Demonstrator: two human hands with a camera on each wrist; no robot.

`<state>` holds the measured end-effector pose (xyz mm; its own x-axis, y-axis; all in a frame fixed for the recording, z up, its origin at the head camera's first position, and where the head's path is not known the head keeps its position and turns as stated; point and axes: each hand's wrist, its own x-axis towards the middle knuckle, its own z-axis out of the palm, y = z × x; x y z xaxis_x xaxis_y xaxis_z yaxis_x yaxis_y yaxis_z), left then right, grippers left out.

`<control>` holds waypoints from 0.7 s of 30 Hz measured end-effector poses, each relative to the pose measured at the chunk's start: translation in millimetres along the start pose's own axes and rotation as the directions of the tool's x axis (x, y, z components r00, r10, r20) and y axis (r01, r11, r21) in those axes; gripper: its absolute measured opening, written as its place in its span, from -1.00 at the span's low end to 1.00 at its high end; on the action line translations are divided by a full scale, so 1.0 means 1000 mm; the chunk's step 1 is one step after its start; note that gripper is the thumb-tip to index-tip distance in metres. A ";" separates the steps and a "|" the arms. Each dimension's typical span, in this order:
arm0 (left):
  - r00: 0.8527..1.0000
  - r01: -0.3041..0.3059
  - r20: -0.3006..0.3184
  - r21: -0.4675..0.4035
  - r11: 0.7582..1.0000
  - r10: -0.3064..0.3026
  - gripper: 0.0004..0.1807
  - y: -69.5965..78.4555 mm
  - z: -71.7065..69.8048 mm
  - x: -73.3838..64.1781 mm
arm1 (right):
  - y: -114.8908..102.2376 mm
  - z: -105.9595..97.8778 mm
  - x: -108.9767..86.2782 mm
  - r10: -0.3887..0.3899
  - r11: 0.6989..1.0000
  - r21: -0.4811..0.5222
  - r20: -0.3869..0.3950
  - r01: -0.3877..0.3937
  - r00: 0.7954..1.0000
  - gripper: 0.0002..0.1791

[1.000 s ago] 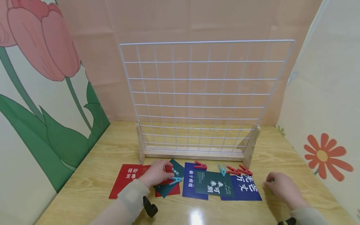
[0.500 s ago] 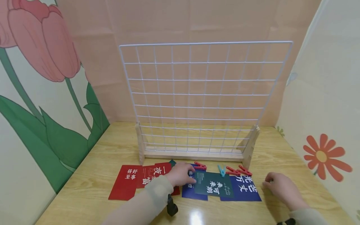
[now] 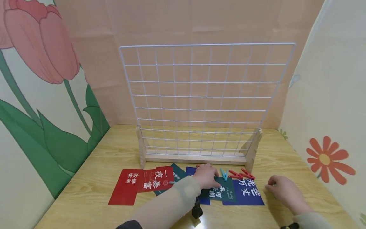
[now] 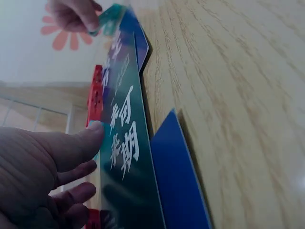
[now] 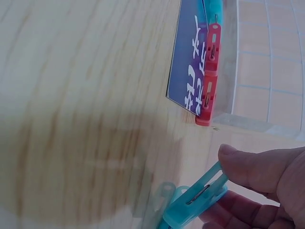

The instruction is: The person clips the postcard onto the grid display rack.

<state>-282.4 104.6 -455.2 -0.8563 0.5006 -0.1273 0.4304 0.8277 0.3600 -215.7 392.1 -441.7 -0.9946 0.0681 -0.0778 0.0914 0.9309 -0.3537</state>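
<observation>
My left hand (image 3: 205, 176) is over the green card (image 3: 227, 189), its fingers slightly bent with nothing seen between them. In the left wrist view its thumb overlaps a bit of teal; whether it touches anything there I cannot tell. A teal clothespin (image 3: 224, 174) lies at the card's back edge, beside red clothespins (image 3: 247, 173). On the right, my right hand (image 3: 286, 192) is raised above the table; the right wrist view shows it pinching a teal clothespin (image 5: 195, 198) between thumb and fingers. A blue card (image 3: 247, 192) partly underlies the green one.
Behind the cards stands a white wire grid (image 3: 200, 95) in a wooden base (image 3: 194, 159). Red cards (image 3: 123, 187) lie to the left, with another green card (image 3: 178, 171) beside them. A wooden tabletop (image 3: 94, 181) runs up to painted walls at both sides.
My left hand has travelled right, from the red and green cards at left to the middle green card, uncovering the red ones. The right hand has stayed nearly still.
</observation>
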 end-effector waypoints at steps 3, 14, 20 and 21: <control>1.000 0.024 0.000 0.043 0.999 -0.024 -0.51 0.006 0.003 0.004 | -0.001 0.001 0.000 0.000 1.000 0.003 0.004 0.000 1.000 -0.85; 0.995 0.054 0.073 0.092 0.994 -0.061 -0.42 0.014 0.012 0.010 | 0.001 0.004 0.000 -0.039 0.999 0.001 -0.022 0.039 0.999 -0.87; 0.995 0.084 0.047 0.146 0.986 -0.092 -0.35 0.016 0.016 0.011 | 0.000 0.002 0.000 -0.023 1.000 0.002 -0.027 0.023 0.999 -0.88; 0.995 0.089 0.040 0.130 0.988 -0.094 -0.38 0.016 0.016 0.012 | 0.000 0.002 -0.001 -0.026 1.000 0.003 -0.033 0.026 0.999 -0.87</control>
<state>-281.3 127.7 -465.9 -0.8810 0.4299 -0.1974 0.3863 0.8946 0.2245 -215.1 391.1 -443.6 -0.9977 0.0552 -0.0381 0.0652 0.9312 -0.3585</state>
